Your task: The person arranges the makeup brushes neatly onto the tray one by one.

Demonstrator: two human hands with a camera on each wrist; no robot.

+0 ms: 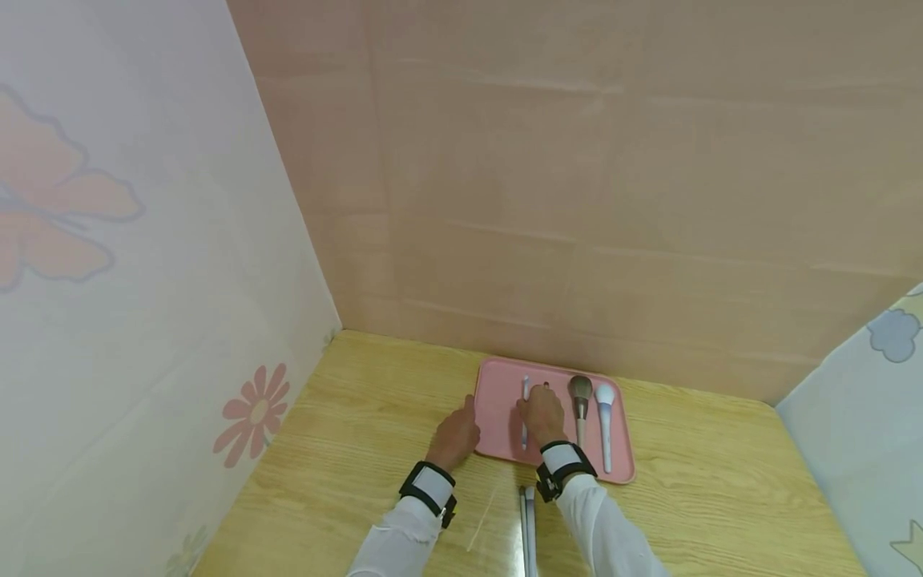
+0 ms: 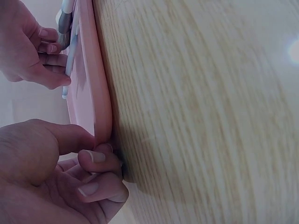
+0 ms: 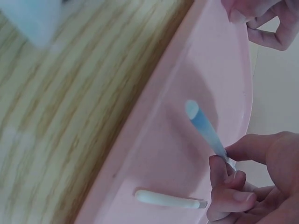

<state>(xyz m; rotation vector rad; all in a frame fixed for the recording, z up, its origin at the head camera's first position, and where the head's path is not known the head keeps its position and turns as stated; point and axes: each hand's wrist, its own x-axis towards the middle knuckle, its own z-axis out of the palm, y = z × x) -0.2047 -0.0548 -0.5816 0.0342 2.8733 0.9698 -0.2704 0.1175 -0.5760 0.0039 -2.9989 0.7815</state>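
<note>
My left hand pinches the left rim of a pink tray between thumb and fingers. Over the tray, my right hand pinches a slim makeup brush with a pale blue-white handle, its handle end slanting above the tray floor. A second white-handled brush lies on the tray beside the right fingers, and the hand partly covers it in the head view. Right of that hand lie a large brown-bristled brush and a white-bristled brush.
Two slim brushes lie side by side on the wooden table, in front of the tray. A beige backdrop rises behind the tray. Flower-printed panels stand at the left and right.
</note>
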